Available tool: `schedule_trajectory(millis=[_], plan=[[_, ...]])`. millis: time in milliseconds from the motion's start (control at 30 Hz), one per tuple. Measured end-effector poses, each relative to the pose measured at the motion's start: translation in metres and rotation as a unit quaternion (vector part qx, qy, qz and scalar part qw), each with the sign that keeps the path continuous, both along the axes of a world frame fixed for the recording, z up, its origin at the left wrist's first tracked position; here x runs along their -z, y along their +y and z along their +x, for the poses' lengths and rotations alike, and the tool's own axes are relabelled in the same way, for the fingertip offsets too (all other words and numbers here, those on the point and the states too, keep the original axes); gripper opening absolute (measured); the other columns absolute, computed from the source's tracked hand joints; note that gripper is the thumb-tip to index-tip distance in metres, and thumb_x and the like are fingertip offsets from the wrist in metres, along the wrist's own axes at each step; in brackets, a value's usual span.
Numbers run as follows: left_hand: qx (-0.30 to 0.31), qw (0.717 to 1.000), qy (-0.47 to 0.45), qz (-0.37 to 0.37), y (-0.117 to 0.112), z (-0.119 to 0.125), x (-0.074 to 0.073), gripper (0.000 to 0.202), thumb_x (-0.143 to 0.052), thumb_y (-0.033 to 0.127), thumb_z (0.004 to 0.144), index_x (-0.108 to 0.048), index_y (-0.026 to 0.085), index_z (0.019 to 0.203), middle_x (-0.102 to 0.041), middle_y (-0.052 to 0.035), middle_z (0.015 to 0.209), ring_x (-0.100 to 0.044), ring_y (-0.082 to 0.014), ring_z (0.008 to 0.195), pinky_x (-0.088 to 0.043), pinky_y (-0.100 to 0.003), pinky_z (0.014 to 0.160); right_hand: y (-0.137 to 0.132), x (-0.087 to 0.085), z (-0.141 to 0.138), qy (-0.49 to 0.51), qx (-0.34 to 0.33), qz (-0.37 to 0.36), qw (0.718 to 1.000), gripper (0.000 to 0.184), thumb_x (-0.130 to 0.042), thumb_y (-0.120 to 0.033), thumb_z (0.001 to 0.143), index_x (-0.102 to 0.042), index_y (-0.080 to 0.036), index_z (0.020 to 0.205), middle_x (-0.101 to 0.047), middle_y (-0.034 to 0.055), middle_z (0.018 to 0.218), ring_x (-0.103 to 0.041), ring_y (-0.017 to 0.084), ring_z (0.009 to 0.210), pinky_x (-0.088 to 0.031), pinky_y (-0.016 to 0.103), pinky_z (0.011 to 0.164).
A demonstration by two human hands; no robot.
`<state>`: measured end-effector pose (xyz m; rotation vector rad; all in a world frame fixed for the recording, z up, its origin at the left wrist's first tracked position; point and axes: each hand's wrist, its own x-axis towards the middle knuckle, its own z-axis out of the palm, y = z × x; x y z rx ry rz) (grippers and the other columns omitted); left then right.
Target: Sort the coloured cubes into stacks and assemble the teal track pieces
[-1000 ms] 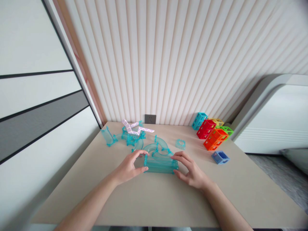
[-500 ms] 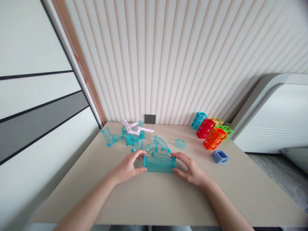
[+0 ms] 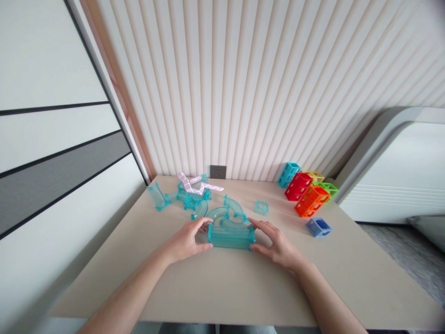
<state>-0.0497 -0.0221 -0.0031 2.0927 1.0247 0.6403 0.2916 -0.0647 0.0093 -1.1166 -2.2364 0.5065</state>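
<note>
A straight, clear teal track piece [image 3: 231,238] lies across the beige table [image 3: 222,287] in front of me. My left hand [image 3: 186,241] grips its left end between thumb and fingers. My right hand [image 3: 276,245] grips its right end the same way. Just behind it lie curved teal track pieces [image 3: 225,216], touching or nearly touching it.
More teal track parts and a white zigzag piece [image 3: 198,184] sit at the back left. A small teal ring piece [image 3: 260,208] lies behind my right hand. Stacked coloured cube frames [image 3: 308,192] and a blue cube [image 3: 319,227] stand at the right. A wall socket [image 3: 217,171] is behind.
Both hands and the straight track piece have shifted slightly away from me, toward the curved pieces. The grip is unchanged.
</note>
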Motion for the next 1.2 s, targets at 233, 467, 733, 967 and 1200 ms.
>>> schedule_trajectory(millis=[233, 467, 733, 967, 1200], plan=[[0.004, 1.000, -0.003, -0.013, -0.001, 0.000, -0.003, 0.056, -0.075, 0.034, 0.077, -0.052, 0.024, 0.127, -0.069, -0.0051, 0.113, -0.067, -0.0207, 0.100, -0.054, -0.036, 0.094, 0.001, 0.000, 0.002, -0.001, -0.009, 0.002, 1.000, 0.066, -0.067, -0.043, 0.092, -0.042, -0.023, 0.149, -0.068, 0.0135, 0.120, -0.066, 0.027, 0.108, -0.051, 0.043, 0.098], [0.008, 1.000, 0.000, -0.030, -0.002, 0.001, -0.008, 0.049, -0.071, 0.042, 0.083, -0.055, 0.021, 0.125, -0.070, -0.0080, 0.116, -0.068, -0.0224, 0.103, -0.054, -0.038, 0.095, 0.003, 0.001, 0.003, -0.025, -0.010, -0.038, 0.999, 0.074, -0.072, -0.053, 0.085, -0.047, -0.019, 0.146, -0.065, 0.0154, 0.122, -0.064, 0.029, 0.109, -0.050, 0.043, 0.097], [0.020, 0.999, -0.012, -0.038, 0.000, -0.001, -0.006, 0.053, -0.076, 0.043, 0.080, -0.057, 0.021, 0.125, -0.071, -0.0090, 0.117, -0.069, -0.0227, 0.103, -0.054, -0.038, 0.095, 0.004, -0.004, -0.002, -0.056, -0.006, -0.064, 0.996, 0.043, -0.067, -0.058, 0.087, -0.066, -0.018, 0.101, -0.065, 0.0083, 0.094, -0.061, 0.023, 0.087, -0.051, 0.037, 0.083], [0.019, 0.999, -0.001, -0.026, 0.001, 0.000, -0.005, 0.041, -0.074, 0.039, 0.082, -0.061, 0.021, 0.117, -0.071, -0.0068, 0.112, -0.068, -0.0227, 0.101, -0.054, -0.037, 0.093, 0.003, -0.003, 0.000, -0.036, -0.007, -0.075, 0.997, 0.047, -0.066, -0.056, 0.088, -0.062, -0.018, 0.116, -0.065, 0.0079, 0.095, -0.062, 0.022, 0.087, -0.050, 0.035, 0.082], [0.020, 0.999, 0.003, -0.029, -0.001, 0.001, -0.007, 0.039, -0.073, 0.037, 0.083, -0.060, 0.022, 0.116, -0.071, -0.0062, 0.113, -0.068, -0.0224, 0.102, -0.054, -0.037, 0.094, 0.001, -0.009, -0.002, -0.025, -0.004, -0.080, 0.996, 0.038, -0.063, -0.050, 0.092, -0.062, -0.018, 0.111, -0.066, 0.0084, 0.096, -0.063, 0.022, 0.087, -0.052, 0.033, 0.079]])
